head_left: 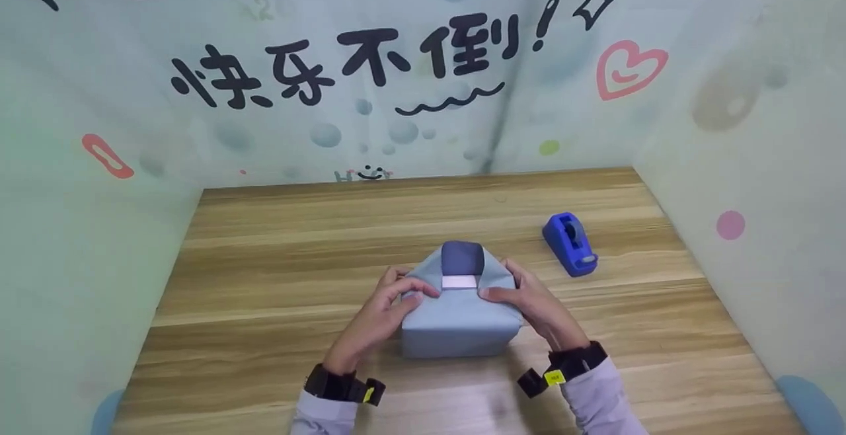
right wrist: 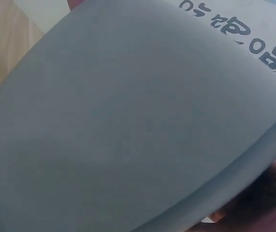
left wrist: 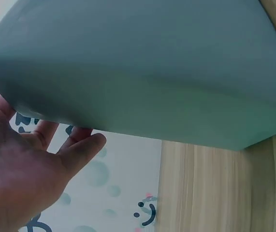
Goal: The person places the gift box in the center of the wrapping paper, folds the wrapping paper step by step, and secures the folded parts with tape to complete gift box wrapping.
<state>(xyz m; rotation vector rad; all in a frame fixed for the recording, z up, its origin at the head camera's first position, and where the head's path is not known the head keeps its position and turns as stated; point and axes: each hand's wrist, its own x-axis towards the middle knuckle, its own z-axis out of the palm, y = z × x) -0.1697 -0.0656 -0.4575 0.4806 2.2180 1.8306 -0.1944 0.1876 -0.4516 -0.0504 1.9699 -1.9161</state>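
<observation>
Grey-blue wrapped box [head_left: 459, 326], blue tape dispenser [head_left: 570, 243], wood-grain table [head_left: 277, 256].

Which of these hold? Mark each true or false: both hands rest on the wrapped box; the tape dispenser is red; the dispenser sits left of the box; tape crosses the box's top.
1. Both the left hand and right hand rest on the wrapped box: true.
2. The tape dispenser is red: false, it is blue.
3. The dispenser sits left of the box: false, it is to its right.
4. A strip of tape crosses the box's top: true.
</observation>
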